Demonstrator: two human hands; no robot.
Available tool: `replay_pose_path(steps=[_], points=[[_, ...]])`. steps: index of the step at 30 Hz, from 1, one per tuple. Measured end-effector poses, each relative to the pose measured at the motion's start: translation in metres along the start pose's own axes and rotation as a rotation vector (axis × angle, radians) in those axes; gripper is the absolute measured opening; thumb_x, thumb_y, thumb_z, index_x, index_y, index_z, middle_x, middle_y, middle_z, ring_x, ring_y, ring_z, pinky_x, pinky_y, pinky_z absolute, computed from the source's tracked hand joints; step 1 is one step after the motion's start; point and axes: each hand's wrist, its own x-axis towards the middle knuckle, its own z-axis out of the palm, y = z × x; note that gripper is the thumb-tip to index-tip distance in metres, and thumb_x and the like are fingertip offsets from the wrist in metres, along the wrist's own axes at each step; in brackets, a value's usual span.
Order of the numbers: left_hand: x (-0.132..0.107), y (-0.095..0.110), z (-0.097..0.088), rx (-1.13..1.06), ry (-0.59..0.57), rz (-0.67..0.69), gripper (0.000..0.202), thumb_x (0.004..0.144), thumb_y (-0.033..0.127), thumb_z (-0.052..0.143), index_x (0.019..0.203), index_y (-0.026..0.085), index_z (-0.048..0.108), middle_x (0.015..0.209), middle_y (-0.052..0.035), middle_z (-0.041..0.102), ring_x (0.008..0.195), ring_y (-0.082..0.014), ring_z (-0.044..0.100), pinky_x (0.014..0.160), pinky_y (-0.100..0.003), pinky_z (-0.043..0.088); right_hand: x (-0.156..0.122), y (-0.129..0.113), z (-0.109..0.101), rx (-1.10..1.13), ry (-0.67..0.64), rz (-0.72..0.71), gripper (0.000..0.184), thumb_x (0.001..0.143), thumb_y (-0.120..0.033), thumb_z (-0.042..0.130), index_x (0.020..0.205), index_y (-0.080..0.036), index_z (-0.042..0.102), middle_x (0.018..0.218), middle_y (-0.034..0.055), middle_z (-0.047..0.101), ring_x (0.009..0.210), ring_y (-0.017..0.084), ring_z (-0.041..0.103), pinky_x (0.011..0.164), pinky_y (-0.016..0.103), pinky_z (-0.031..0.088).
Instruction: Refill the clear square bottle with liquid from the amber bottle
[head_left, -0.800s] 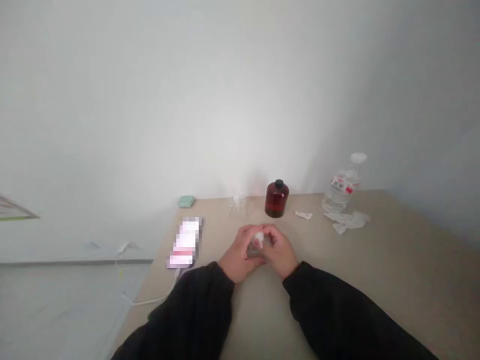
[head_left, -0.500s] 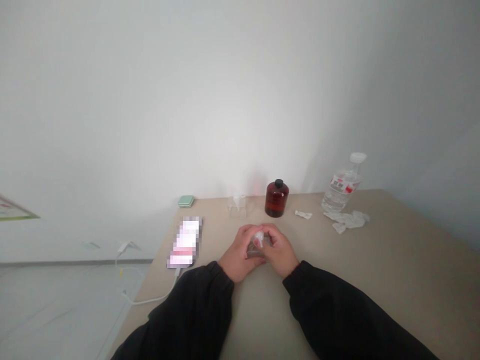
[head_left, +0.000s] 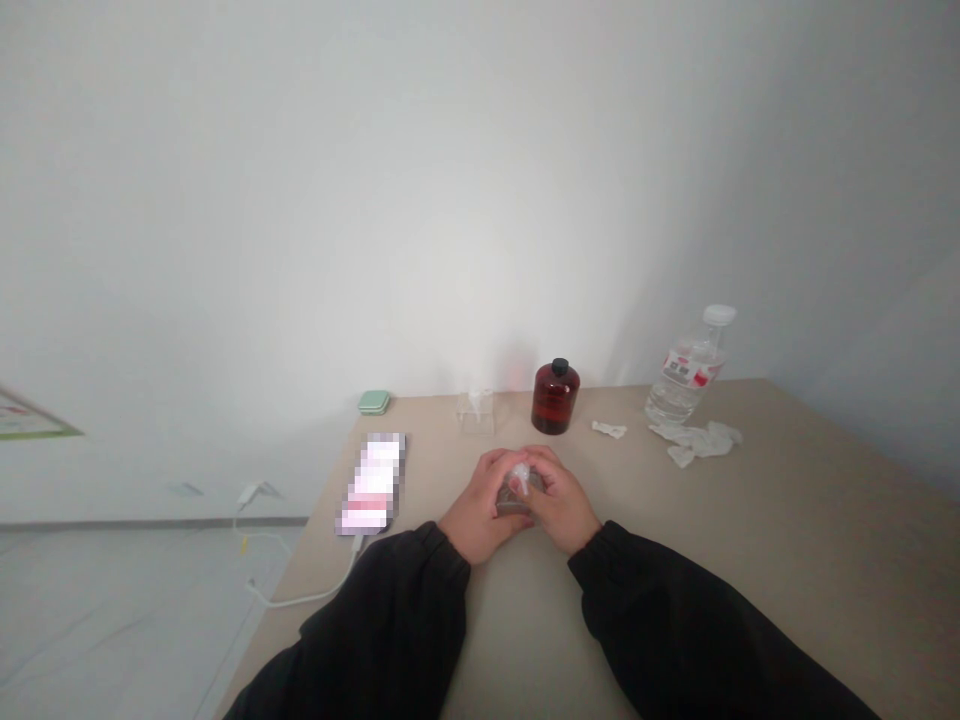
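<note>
Between my two hands, low over the table, is a small clear container with a white piece at its top. My left hand curls round its left side, thumb along the near edge and fingers along the far side. From the right, my right hand closes on it, with the thumb against the white piece and the fingers bent over the far side. My fingers cover much of the container, so its exact kind is unclear.
Behind my hands stand a similar clear square container and a dark red bottle. To the right are crumpled tissues, a tissue scrap and a tilted water bottle. A phone with a white cable and a green case lie left.
The whole view has shifted very slightly. My hands keep the same hold on the clear container, and nothing else has visibly moved.
</note>
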Motion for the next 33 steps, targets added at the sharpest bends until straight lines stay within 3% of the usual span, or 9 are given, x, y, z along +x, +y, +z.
replay_pose_path(steps=[4,8,16,33], points=[[0.0013,0.0042,-0.0007,0.001,0.000,-0.008,0.071,0.072,0.015,0.074,0.133,0.027,0.040,0.128,-0.0085,0.042,0.123,-0.0273,0.043,0.110,-0.049,0.033,-0.0013,0.0010,0.0009,-0.007,0.023,0.012,0.023,0.083,-0.036,0.061,0.099,-0.020,0.062,0.103,0.0070,0.055,0.099,0.023,0.055,0.091,0.040,0.044],[0.0018,0.0070,-0.0007,0.003,-0.002,-0.015,0.072,0.071,0.014,0.074,0.133,0.028,0.041,0.127,-0.0074,0.043,0.121,-0.0266,0.044,0.108,-0.047,0.035,-0.0021,0.0041,0.0031,0.068,0.042,0.103,0.028,0.076,-0.035,0.068,0.097,-0.021,0.055,0.098,0.0050,0.058,0.091,0.022,0.057,0.083,0.039,0.047],[0.0003,0.0014,-0.0007,0.007,-0.004,-0.007,0.072,0.072,0.015,0.074,0.133,0.027,0.039,0.128,-0.0083,0.041,0.123,-0.0271,0.042,0.109,-0.048,0.035,0.0000,0.0045,0.0034,0.086,0.082,0.090,0.022,0.074,-0.035,0.068,0.077,-0.021,0.052,0.094,0.0039,0.058,0.088,0.021,0.057,0.080,0.036,0.047],[0.0002,0.0032,-0.0022,0.011,-0.003,0.005,0.071,0.072,0.013,0.072,0.133,0.027,0.039,0.127,-0.0080,0.042,0.122,-0.0264,0.043,0.109,-0.048,0.035,0.0002,0.0037,-0.0017,0.033,0.022,0.027,0.022,0.081,-0.038,0.064,0.094,-0.020,0.064,0.103,0.0071,0.059,0.097,0.023,0.058,0.088,0.039,0.047]])
